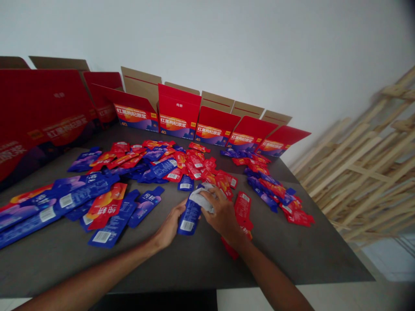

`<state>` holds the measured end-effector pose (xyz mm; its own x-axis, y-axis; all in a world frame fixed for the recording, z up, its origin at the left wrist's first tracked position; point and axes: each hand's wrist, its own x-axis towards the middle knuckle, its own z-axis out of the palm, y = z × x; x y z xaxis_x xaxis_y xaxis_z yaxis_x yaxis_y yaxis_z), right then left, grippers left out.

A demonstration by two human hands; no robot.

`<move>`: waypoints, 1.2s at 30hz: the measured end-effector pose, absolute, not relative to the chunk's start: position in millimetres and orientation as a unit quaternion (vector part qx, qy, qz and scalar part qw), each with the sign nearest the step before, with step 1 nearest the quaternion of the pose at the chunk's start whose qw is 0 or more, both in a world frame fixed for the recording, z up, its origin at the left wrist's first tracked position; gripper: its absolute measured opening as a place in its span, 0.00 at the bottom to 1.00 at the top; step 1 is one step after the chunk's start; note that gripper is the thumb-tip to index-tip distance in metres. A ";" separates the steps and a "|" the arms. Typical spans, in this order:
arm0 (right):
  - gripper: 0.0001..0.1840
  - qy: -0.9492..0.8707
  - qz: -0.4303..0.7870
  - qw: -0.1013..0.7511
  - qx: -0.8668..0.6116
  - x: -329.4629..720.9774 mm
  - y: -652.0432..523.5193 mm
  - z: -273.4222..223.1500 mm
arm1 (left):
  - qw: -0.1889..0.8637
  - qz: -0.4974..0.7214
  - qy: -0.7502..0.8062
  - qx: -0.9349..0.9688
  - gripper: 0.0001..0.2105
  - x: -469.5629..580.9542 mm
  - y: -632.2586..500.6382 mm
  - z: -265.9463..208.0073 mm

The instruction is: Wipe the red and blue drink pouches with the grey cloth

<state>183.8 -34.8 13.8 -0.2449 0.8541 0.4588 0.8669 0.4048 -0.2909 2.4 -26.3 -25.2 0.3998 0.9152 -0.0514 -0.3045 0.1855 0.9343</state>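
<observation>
Pouch (189, 219) in blue and white cloth (203, 199) meet near the middle of the worktop (275, 263). The left hand (170, 222) is mostly closed, pinching the pouch's left edge; the right hand (222, 211) curls around the cloth against the far end. A hard rub might tug the pouch from that edge grip, or a stray knuckle scatter the red pouches (241, 211) just beside. Its long axis runs away and slightly rightward, barcode end nearest

Blue pouch (190, 214), barcode (187, 225) nr bottom, held tilted, w/ crumpled lt-grey cloth (201, 200) over upper pt.
</observation>
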 end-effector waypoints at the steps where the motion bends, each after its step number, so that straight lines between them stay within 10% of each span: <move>1: 0.25 -0.802 -0.004 0.272 -0.532 182.8 -35.8 13.1 | 0.689 0.455 0.334 0.454 0.25 2.3 -24.4 -26.7; 11: 0.24 -0.902 0.033 0.179 -0.392 175.1 -47.5 10.7 | 0.622 0.533 0.389 0.422 0.22 -5.9 -13.9 -19.4; 24: 0.25 -0.781 -0.002 0.303 -0.547 190.3 -34.0 17.5 | 0.674 0.425 0.340 0.499 0.24 -2.3 -28.6 -15.4; 36: 0.23 -0.902 0.037 0.180 -0.392 178.6 -48.8 15.8 | 0.651 0.499 0.379 0.428 0.24 -8.3 -16.3 -23.9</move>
<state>178.6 -48.8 15.8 -0.6285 0.7193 0.2959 0.6930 0.6906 -0.2068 -8.3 -16.3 -23.9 0.2145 0.9744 -0.0667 -0.3252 0.1356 0.9359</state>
